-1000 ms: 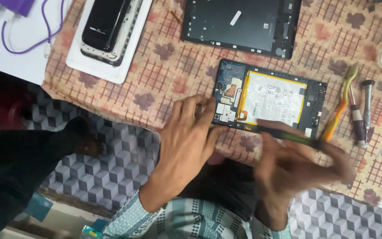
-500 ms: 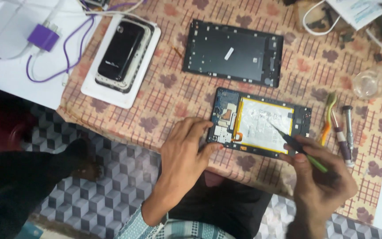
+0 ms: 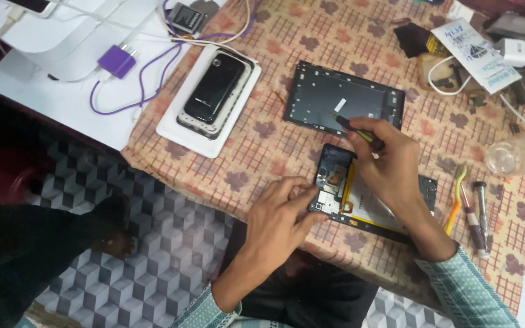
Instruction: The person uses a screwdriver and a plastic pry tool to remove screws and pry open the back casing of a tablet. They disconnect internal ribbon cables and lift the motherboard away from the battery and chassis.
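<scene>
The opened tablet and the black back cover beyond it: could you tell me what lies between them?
In the head view, the right hand holding a green-tipped tool crosses the gap between the opened tablet and black back cover.

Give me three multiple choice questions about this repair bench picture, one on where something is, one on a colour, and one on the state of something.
1. Where does the black rectangular back cover lie?
A. beyond the opened tablet with the pale battery
B. on the floor
C. on the white tray

2. What colour is the plug block with the looped cable?
A. green
B. purple
C. red

3. What is the right hand doing?
A. resting flat and empty
B. pinching a thin green-tipped tool
C. holding the clear plastic cup

Answers: 1 A, the cover sits on the checked cloth farther from the person than the tablet. 2 B, block and cable are purple. 3 B, its fingers grip the tool, while the left hand touches the tablet's edge.
</scene>
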